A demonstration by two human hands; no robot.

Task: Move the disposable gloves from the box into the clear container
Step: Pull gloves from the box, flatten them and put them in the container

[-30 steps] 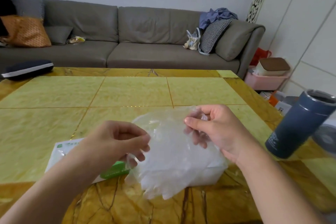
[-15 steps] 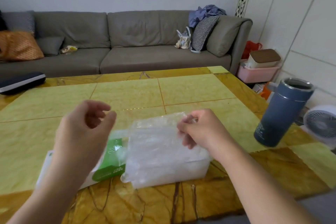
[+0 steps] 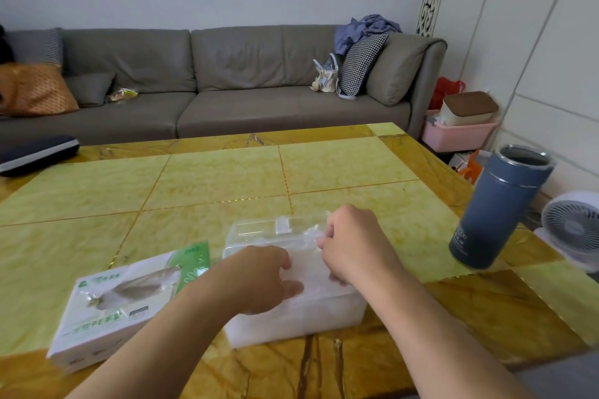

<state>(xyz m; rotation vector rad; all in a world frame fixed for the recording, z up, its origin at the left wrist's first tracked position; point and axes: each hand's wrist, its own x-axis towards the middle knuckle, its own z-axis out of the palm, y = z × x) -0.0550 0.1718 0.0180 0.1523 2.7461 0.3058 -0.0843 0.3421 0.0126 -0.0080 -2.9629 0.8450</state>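
The clear container (image 3: 256,236) stands near the table's front edge, its lid tipped open at the back. A white stack of disposable gloves (image 3: 311,308) fills it. My left hand (image 3: 262,278) presses down on the gloves from the left. At the container's right end, my right hand (image 3: 353,246) has its fingers curled into the gloves. The white and green glove box (image 3: 110,304) lies flat just left of the container, with a bit of plastic showing at its opening.
A tall blue tumbler (image 3: 499,207) stands open at the right of the yellow tiled table (image 3: 210,178). A white fan (image 3: 573,230) sits on the floor beyond the right edge. A dark case (image 3: 35,152) lies at the far left, and a grey sofa (image 3: 227,74) behind.
The gloves went down from between my raised hands into the container. My left hand let go, lifted, then came down to press on the stack. My right hand lowered with them.
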